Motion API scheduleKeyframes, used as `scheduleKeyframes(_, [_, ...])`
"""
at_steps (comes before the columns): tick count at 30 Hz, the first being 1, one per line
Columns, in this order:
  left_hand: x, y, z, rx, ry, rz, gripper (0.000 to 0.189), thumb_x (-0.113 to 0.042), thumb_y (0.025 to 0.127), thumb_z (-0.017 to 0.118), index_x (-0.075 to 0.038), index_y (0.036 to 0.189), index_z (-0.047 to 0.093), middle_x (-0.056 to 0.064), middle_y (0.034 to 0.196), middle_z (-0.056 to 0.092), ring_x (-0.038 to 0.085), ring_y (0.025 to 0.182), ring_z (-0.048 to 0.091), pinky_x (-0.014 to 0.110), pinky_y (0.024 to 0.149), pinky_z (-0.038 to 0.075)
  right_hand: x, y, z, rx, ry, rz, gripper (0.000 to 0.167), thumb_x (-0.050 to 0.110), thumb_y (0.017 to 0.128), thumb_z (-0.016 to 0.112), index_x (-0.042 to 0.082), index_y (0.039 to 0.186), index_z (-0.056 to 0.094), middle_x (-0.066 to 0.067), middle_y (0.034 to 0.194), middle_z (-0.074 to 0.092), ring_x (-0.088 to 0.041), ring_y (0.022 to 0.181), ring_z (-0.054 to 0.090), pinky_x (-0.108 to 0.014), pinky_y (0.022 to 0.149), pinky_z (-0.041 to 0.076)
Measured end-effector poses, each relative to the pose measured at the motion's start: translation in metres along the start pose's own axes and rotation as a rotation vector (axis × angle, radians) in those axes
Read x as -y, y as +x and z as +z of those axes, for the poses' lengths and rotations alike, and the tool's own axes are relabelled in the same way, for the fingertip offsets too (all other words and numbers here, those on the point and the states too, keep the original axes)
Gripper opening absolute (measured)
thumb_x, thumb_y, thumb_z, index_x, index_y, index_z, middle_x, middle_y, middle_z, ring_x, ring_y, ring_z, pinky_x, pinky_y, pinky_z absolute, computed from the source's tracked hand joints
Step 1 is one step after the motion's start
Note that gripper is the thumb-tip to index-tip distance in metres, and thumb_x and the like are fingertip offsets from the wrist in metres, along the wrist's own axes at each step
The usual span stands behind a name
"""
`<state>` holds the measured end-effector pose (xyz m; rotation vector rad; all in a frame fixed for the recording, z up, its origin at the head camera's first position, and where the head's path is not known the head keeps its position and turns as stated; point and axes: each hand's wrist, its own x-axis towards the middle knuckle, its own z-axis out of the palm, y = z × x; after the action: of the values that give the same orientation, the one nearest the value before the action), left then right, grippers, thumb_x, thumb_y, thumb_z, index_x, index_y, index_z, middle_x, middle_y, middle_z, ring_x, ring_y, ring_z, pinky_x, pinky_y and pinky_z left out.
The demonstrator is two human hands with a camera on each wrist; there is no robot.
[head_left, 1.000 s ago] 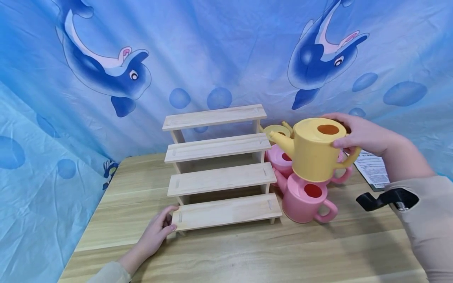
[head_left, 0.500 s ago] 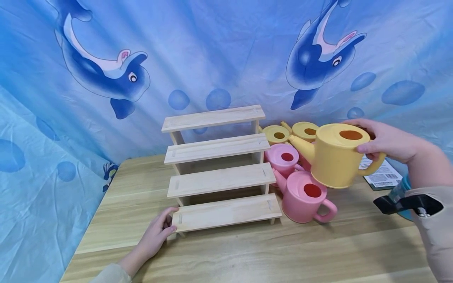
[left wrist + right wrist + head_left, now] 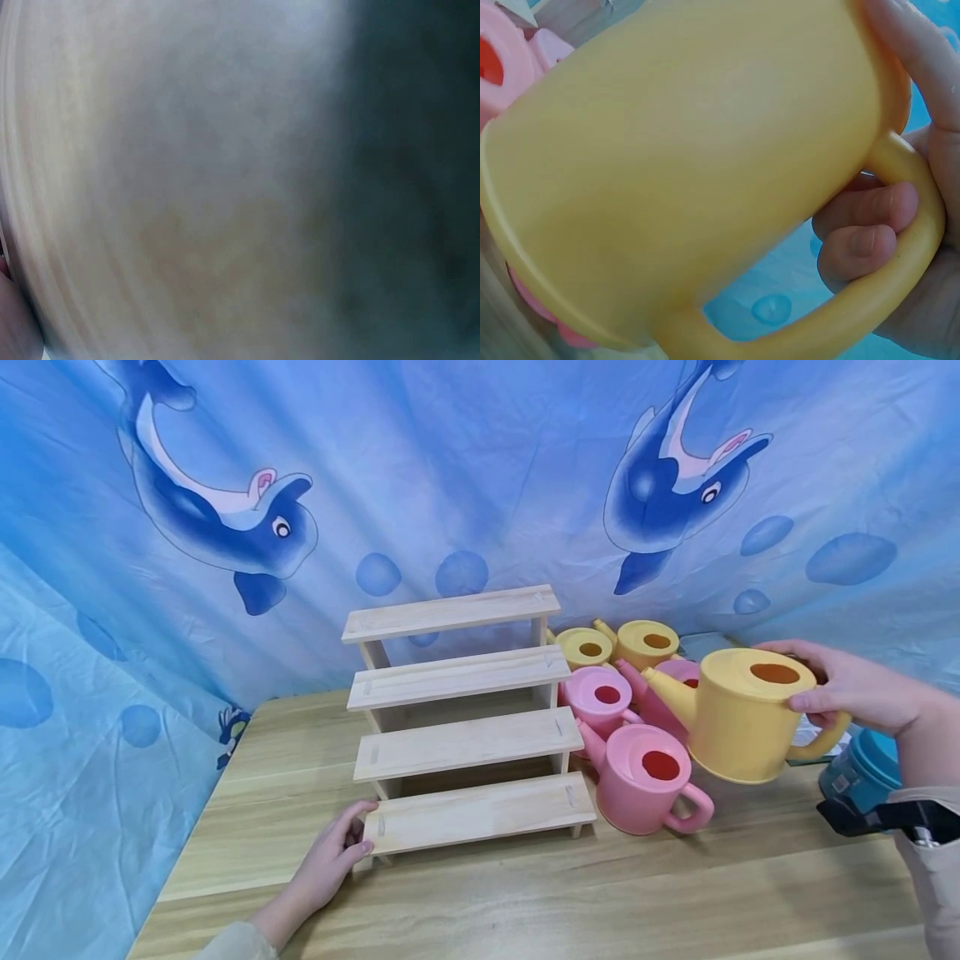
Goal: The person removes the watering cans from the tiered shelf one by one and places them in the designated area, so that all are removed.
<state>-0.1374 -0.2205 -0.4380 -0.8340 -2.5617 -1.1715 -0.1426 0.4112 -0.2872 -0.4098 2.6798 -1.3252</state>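
In the head view my right hand holds a yellow watering can by its handle, spout to the left. The can hangs over the table's right side. The right wrist view shows fingers curled through the handle, with the thumb against the can's top. My left hand grips the left end of the lowest board of a stepped wooden rack. The left wrist view is a blur of wood tone and a dark area. Just left of the held can stands a pink watering can.
More pink and yellow watering cans crowd the rack's right side. A teal container sits by my right wrist, near a printed sheet partly hidden by the hand. A blue dolphin curtain hangs behind the wooden table.
My right hand has carried the yellow watering can rightward and down, away from the other cans, uncovering those behind it. The teal container has come into view. My left hand stays on the rack.
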Motion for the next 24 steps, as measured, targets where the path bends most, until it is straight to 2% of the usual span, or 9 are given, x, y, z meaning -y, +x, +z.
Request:
scheduleKeyframes(5, [-0.002,0.0,0.001,-0.001,0.01,-0.002,0.045,0.005,0.077,0.06,0.002,0.12,0.049,-0.005,0.073,0.043,0.006,0.06,0.041,0.02,0.054,0.035,-0.013,-0.008,0.004,-0.02,0.02,-0.002,0.048,0.023,0.089,0.061,0.033,0.129,0.036,-0.006,0.093,0.053,-0.027,0.05,0.044,-0.037,0.045,0.044])
scheduleKeyframes(8, [-0.002,0.0,0.001,0.0,0.012,-0.002,0.045,0.005,0.077,0.059,0.002,0.12,0.048,-0.005,0.073,0.043,0.006,0.06,0.041,0.02,0.054,0.035,-0.02,-0.011,0.007,-0.023,0.034,0.002,0.047,0.023,0.089,0.06,0.037,0.126,0.036,-0.006,0.093,0.053,-0.027,0.05,0.044,-0.037,0.045,0.044])
scheduleKeyframes(10, [-0.002,0.0,0.001,-0.001,0.012,0.0,0.044,0.005,0.078,0.059,0.003,0.12,0.049,-0.005,0.073,0.043,0.006,0.06,0.041,0.02,0.054,0.035,-0.025,-0.013,0.01,-0.024,0.039,0.015,0.048,0.022,0.089,0.06,0.034,0.128,0.035,-0.007,0.092,0.053,-0.028,0.05,0.044,-0.037,0.045,0.044])
scheduleKeyframes(15, [-0.003,0.0,0.0,-0.001,0.013,0.004,0.042,0.004,0.079,0.058,0.003,0.12,0.049,-0.005,0.073,0.043,0.006,0.059,0.041,0.019,0.054,0.035,-0.033,-0.012,0.018,-0.025,0.018,0.068,0.061,0.021,0.088,0.061,0.011,0.136,0.027,-0.008,0.095,0.051,-0.028,0.05,0.044,-0.036,0.046,0.044])
scheduleKeyframes(17, [-0.004,0.0,0.0,-0.001,0.012,0.002,0.042,0.004,0.079,0.058,0.003,0.12,0.048,-0.005,0.073,0.043,0.006,0.06,0.041,0.019,0.054,0.035,-0.036,-0.012,0.021,-0.011,0.028,0.078,0.064,0.021,0.088,0.061,0.006,0.137,0.024,-0.008,0.099,0.051,-0.028,0.051,0.044,-0.036,0.046,0.044])
scheduleKeyframes(24, [-0.002,0.0,0.001,-0.002,0.009,0.006,0.042,0.004,0.079,0.057,0.003,0.12,0.048,-0.004,0.074,0.043,0.005,0.06,0.041,0.019,0.054,0.035,-0.048,-0.013,0.03,0.038,0.096,0.113,0.055,0.02,0.087,0.06,0.027,0.132,0.03,-0.007,0.102,0.049,-0.03,0.052,0.045,-0.037,0.046,0.044])
